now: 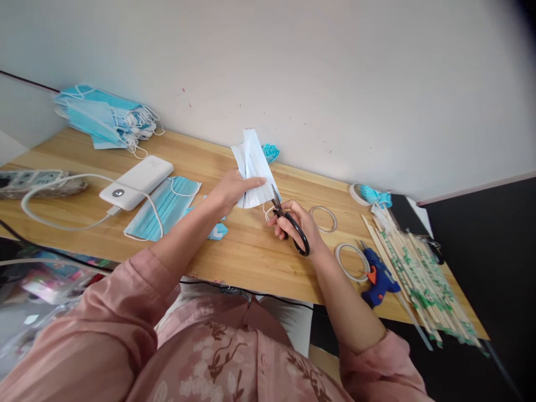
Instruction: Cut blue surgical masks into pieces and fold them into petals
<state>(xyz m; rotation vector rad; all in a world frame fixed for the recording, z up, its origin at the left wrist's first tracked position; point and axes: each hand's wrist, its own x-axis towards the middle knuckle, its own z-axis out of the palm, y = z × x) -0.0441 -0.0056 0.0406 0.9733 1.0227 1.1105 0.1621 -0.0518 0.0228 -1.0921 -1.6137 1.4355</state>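
Observation:
My left hand (232,188) pinches a white folded face mask (252,167), holding it upright over the wooden table (247,251). My right hand (295,223) grips black-handled scissors (288,220), whose blades point up at the mask's lower right edge, close to its white ear loop. Both hands are closed on what they hold. A blue mask (165,206) lies flat on the table just left of my left forearm.
A white power bank (136,181) with a cable lies at the left, near a power strip (33,181). A pile of blue masks (104,120) sits at the back left. Tape rolls (350,261), a blue glue gun (379,276) and several wrapped chopsticks (419,279) lie at the right.

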